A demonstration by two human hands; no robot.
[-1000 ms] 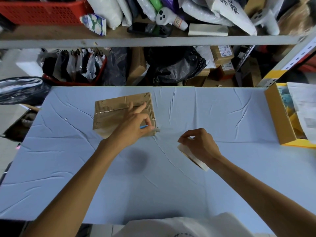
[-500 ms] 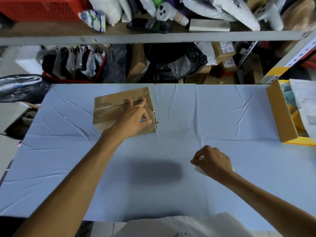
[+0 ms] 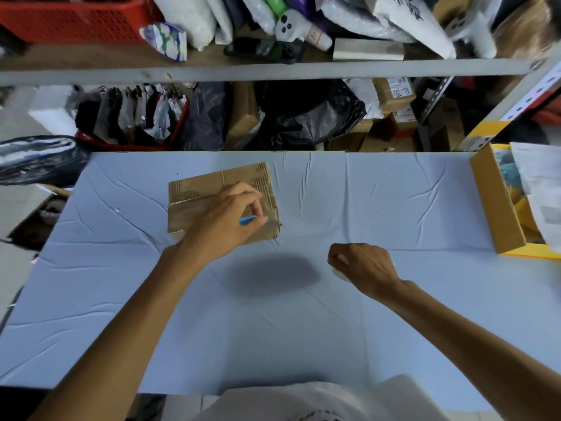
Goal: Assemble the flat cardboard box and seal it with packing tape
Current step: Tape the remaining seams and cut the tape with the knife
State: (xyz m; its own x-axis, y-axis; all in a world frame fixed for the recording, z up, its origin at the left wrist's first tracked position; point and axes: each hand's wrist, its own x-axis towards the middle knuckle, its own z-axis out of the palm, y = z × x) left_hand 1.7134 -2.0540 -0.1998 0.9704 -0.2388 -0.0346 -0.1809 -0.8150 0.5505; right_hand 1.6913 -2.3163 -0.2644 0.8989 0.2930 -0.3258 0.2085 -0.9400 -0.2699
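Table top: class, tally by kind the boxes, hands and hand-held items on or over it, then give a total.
Boxes: 2, cardboard box, open box
Hands: 2, left hand, right hand
Held items: 2, blue tool, tape roll
Total: 6

Matt brown corrugated cardboard forms the box (image 3: 194, 189); a glossy clear tape strip (image 3: 188, 203) crosses its top. The desk (image 3: 303, 344) carries a matt pale-blue covering, creased. Far shelf rail (image 3: 273, 69): grey painted metal. Far-left basket (image 3: 69, 19): red perforated plastic. Far bag (image 3: 306, 117): glossy black plastic film, crumpled.
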